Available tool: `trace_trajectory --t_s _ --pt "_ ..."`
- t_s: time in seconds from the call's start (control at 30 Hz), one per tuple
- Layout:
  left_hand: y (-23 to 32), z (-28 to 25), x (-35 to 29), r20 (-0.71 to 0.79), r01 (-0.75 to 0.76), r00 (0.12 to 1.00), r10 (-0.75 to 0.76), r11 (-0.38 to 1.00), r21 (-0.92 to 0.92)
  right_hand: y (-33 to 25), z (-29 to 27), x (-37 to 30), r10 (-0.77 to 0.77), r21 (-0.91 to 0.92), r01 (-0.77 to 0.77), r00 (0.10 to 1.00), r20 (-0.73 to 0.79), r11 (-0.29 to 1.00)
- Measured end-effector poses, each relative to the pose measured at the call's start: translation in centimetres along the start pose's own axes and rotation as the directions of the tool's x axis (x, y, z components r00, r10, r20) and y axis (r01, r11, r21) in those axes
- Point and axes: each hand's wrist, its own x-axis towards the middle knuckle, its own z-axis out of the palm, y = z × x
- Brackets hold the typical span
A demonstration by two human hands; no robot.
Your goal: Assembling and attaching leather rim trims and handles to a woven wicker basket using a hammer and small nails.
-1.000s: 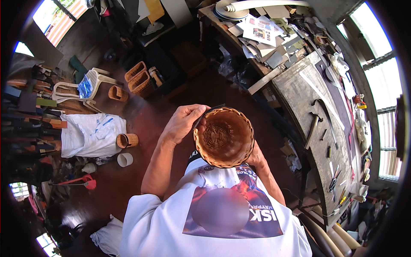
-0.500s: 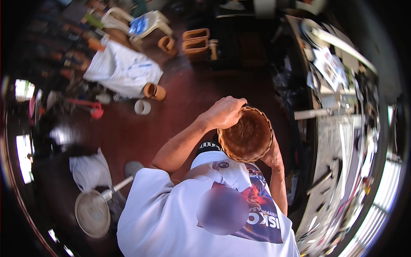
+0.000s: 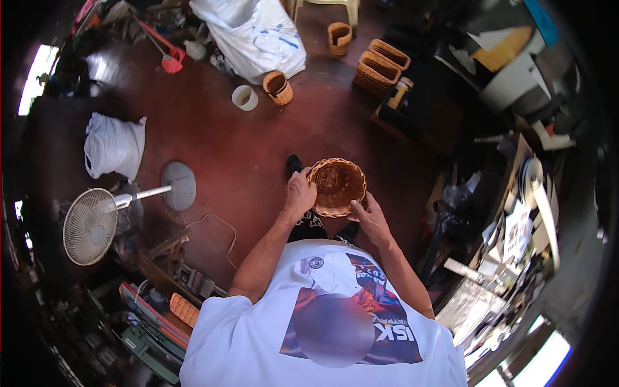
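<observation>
A round brown wicker basket (image 3: pixel 336 187) with a braided rim is held in front of my body, its open top facing up toward me. My left hand (image 3: pixel 301 195) grips its left side at the rim, fingers curled round the outside. On the lower right side, my right hand (image 3: pixel 372 218) holds it with the thumb over the rim; the other fingers are partly hidden behind the wall. Nothing lies inside the basket that I can make out.
Ahead on the red floor stand a small wicker basket (image 3: pixel 278 88), a white bucket (image 3: pixel 244 98) and a large white sack (image 3: pixel 255 39). Rectangular wicker baskets (image 3: pixel 376 72) sit farther right. A pedestal fan (image 3: pixel 91 226) is at left; a cluttered workbench (image 3: pixel 474 300) runs along the right.
The basket has moved left and slightly away from my body. My left hand has come down from the top of the rim to its left side. The whole view has turned.
</observation>
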Motion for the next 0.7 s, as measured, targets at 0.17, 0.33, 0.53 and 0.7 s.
trace_trajectory --t_s 0.17,0.33,0.53,0.7 --pt "-4.6 -1.7 8.4 0.096 0.161 0.986 -0.138 0.939 -0.304 -0.4 3.4 11.8 0.015 -0.220 -0.060 0.980 -0.199 0.974" --pt "-12.5 -3.0 12.5 0.192 0.363 0.931 -0.310 0.835 -0.414 -2.7 2.7 25.7 0.163 -0.159 -0.214 0.944 -0.287 0.964" --pt "-20.7 -5.5 8.7 0.289 0.635 0.772 -0.566 0.707 -0.312 -1.7 2.1 43.8 0.198 -0.203 -0.249 0.950 -0.241 0.947" --pt "-20.5 -1.8 12.2 0.448 0.819 0.558 -0.699 0.551 -0.161 4.2 -1.9 60.6 0.078 -0.598 -0.206 0.969 -0.233 0.775"
